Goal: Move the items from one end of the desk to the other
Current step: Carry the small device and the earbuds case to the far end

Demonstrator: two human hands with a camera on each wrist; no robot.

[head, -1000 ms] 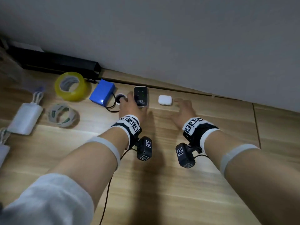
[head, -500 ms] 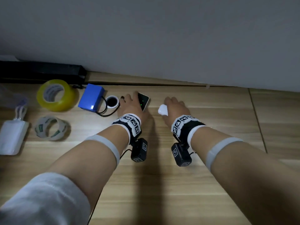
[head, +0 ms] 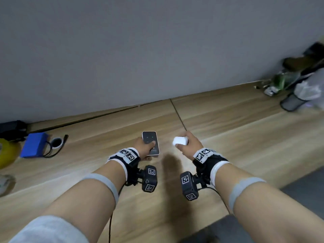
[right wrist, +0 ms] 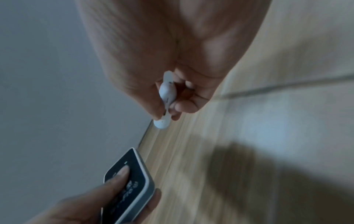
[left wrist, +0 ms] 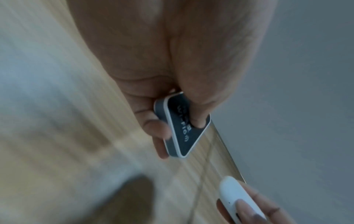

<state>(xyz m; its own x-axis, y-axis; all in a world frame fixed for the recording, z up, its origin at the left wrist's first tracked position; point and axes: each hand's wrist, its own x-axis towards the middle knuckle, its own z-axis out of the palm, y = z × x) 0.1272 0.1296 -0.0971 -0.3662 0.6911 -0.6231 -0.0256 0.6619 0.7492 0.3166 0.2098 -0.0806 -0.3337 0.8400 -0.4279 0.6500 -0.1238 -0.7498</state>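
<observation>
My left hand grips a small black device with a white rim, thumb on its face and fingers beneath; the left wrist view shows that black device lifted off the wood. My right hand pinches a white earbud case between thumb and fingers, also clear of the desk. The white earbud case sits edge-on in the right wrist view, with the black device below it. Both hands hover above the middle of the wooden desk.
At the left end lie a blue battery pack with a black cable, a small round black-and-white item, a yellow tape roll and a black bar. A cluttered pile with a plastic bag sits at the far right by the grey wall.
Both hands closed on their items and lifted them off the desk. The hands and my view have swung right, leaving the blue pack and tape rolls at the left edge.
</observation>
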